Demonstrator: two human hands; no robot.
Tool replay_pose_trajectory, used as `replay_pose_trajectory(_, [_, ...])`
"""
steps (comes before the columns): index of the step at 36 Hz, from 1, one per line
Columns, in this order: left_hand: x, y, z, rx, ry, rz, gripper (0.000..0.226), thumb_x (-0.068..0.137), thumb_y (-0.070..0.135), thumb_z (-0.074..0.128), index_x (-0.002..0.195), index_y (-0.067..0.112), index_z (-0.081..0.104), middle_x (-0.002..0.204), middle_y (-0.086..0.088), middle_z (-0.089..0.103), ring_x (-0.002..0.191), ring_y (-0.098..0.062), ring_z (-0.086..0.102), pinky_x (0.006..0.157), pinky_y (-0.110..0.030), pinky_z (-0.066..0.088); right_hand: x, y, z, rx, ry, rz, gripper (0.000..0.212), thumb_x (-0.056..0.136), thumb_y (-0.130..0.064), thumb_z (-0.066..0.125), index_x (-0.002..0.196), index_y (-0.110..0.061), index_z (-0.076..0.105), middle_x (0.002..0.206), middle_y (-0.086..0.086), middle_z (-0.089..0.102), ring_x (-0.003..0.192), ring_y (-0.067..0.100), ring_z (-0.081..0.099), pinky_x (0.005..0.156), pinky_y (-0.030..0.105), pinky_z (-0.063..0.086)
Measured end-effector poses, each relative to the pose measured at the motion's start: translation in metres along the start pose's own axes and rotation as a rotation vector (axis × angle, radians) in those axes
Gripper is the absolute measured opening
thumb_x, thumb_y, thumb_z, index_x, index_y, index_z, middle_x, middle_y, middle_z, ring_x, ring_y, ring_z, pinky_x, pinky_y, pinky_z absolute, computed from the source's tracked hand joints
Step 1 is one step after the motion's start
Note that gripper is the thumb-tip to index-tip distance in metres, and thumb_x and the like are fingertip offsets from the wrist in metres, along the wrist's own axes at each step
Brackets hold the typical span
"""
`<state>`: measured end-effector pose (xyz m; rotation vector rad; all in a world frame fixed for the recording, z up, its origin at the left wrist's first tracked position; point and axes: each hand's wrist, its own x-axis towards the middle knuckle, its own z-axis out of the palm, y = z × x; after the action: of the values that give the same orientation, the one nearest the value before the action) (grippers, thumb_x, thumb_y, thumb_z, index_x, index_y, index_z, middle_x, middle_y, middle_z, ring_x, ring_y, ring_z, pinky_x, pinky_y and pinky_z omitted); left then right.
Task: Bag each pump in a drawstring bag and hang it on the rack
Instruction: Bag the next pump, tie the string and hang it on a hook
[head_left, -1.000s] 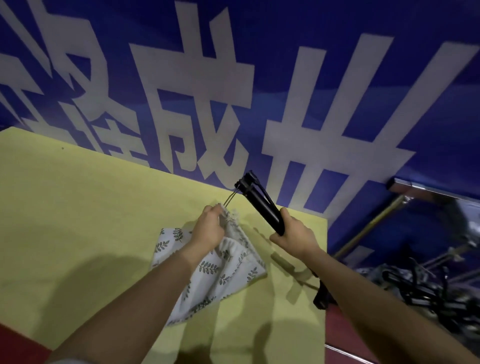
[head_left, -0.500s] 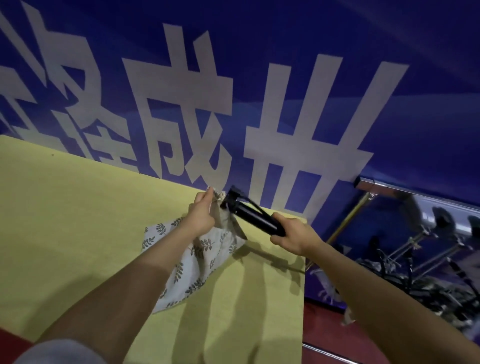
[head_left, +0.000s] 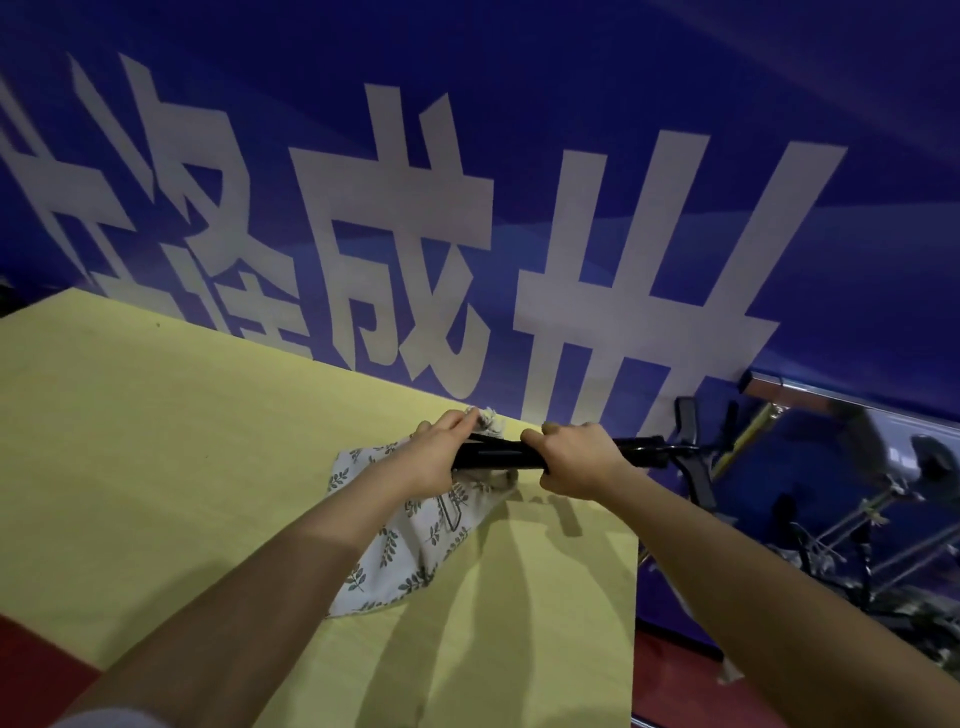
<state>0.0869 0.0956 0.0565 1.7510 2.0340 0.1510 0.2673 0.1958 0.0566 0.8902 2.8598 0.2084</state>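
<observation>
the left hand (head_left: 431, 457) pinches the top edge of the drawstring bag (head_left: 410, 540) and lifts it, so the mouth of the bag is held up and open toward the pump. the rest of the bag lies flat on the table (head_left: 171, 441), which keeps it from sliding away. the right hand (head_left: 576, 457) has its fingers (head_left: 535, 439) wrapped tight around the black pump (head_left: 498, 456), near its middle. the pump lies almost level, just above the bag, with one end at the bag's mouth by the left hand and the other end sticking out past the right hand. held like that, it looks ready to be pushed sideways into the bag, but how far it is in cannot be told. the table is pale yellow and smooth. behind it hangs a big blue banner (head_left: 519, 156) with large white letters. to the right, past the table edge, is a metal rack (head_left: 831, 405), and dark things lie low beside it, too blurry to name. the floor (head_left: 31, 660) is red.
</observation>
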Motion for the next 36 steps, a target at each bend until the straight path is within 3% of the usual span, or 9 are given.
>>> replay_pose_trajectory(5, [0.0,0.001,0.0,0.059,0.023,-0.021,0.093,0.081,-0.013,0.045,0.151,0.021,-0.007,0.154,0.006,0.01,0.125,-0.031,0.032,0.092,-0.04,0.047,0.006,0.004,-0.008,-0.062,0.051,0.06,0.037,0.089,-0.022,0.051,0.125,-0.022,0.046,0.111,0.006,0.057,0.101,0.028,0.057,0.085,0.038,0.042])
replay_pose_trajectory(9, [0.002,-0.003,0.003,0.089,0.093,-0.059,0.101,0.077,-0.019,0.042,0.149,0.02,-0.016,0.157,0.008,-0.005,0.129,-0.033,0.027,0.077,-0.034,0.046,0.008,0.012,-0.012,-0.047,0.071,0.113,0.037,0.089,-0.023,0.052,0.126,-0.022,0.048,0.112,0.005,0.057,0.102,0.026,0.057,0.082,0.036,0.041])
replay_pose_trajectory(16, [0.006,-0.005,0.006,0.007,0.034,-0.078,0.106,0.077,-0.02,0.042,0.146,0.026,-0.024,0.157,0.011,-0.02,0.146,-0.031,0.002,0.103,-0.039,0.041,0.007,0.013,-0.01,-0.085,0.093,0.178,0.039,0.091,-0.02,0.051,0.129,-0.02,0.045,0.116,0.007,0.056,0.105,0.029,0.055,0.084,0.037,0.04])
replay_pose_trajectory(21, [0.003,-0.008,0.003,0.0,0.038,-0.075,0.109,0.078,-0.017,0.045,0.14,0.027,-0.033,0.153,0.012,-0.031,0.137,-0.031,0.033,0.067,-0.025,0.045,0.01,0.018,-0.015,-0.013,0.101,0.251,0.036,0.088,-0.021,0.052,0.124,-0.023,0.051,0.11,0.004,0.058,0.101,0.027,0.056,0.083,0.037,0.039])
replay_pose_trajectory(26, [0.004,-0.011,0.002,0.034,0.205,-0.034,0.113,0.078,-0.012,0.055,0.142,0.024,-0.031,0.156,0.009,-0.024,0.128,-0.032,0.042,0.059,-0.023,0.038,0.007,0.021,-0.016,0.074,0.12,0.263,0.035,0.086,-0.025,0.054,0.121,-0.025,0.053,0.102,0.001,0.057,0.092,0.024,0.058,0.08,0.035,0.041])
replay_pose_trajectory(27, [0.006,-0.01,0.003,0.03,0.238,-0.012,0.112,0.078,-0.011,0.055,0.143,0.024,-0.029,0.156,0.009,-0.023,0.132,-0.03,0.039,0.061,-0.022,0.041,0.007,0.019,-0.016,0.079,0.124,0.26,0.035,0.086,-0.024,0.054,0.121,-0.024,0.052,0.102,0.002,0.057,0.092,0.024,0.058,0.08,0.035,0.041])
replay_pose_trajectory(29, [0.007,-0.007,0.003,0.027,0.28,0.017,0.111,0.078,-0.011,0.055,0.145,0.024,-0.026,0.156,0.01,-0.022,0.144,-0.027,0.019,0.085,-0.028,0.049,0.006,0.015,-0.015,0.067,0.124,0.246,0.037,0.087,-0.023,0.053,0.124,-0.023,0.05,0.107,0.003,0.057,0.096,0.026,0.057,0.081,0.036,0.041])
replay_pose_trajectory(31, [0.006,-0.001,0.002,0.033,0.283,0.033,0.11,0.078,-0.013,0.055,0.146,0.026,-0.024,0.157,0.012,-0.019,0.146,-0.026,0.009,0.101,-0.035,0.044,0.007,0.011,-0.016,0.012,0.114,0.216,0.038,0.088,-0.02,0.051,0.126,-0.021,0.048,0.112,0.005,0.057,0.102,0.028,0.055,0.083,0.036,0.039])
replay_pose_trajectory(36, [0.008,0.02,-0.001,0.192,0.322,0.102,0.097,0.081,0.001,0.058,0.15,0.021,-0.008,0.158,0.006,0.002,0.122,-0.026,0.032,0.099,-0.035,0.034,0.007,-0.004,-0.022,-0.191,0.146,0.05,0.041,0.089,-0.015,0.049,0.13,-0.013,0.045,0.12,0.01,0.055,0.109,0.031,0.052,0.087,0.04,0.037])
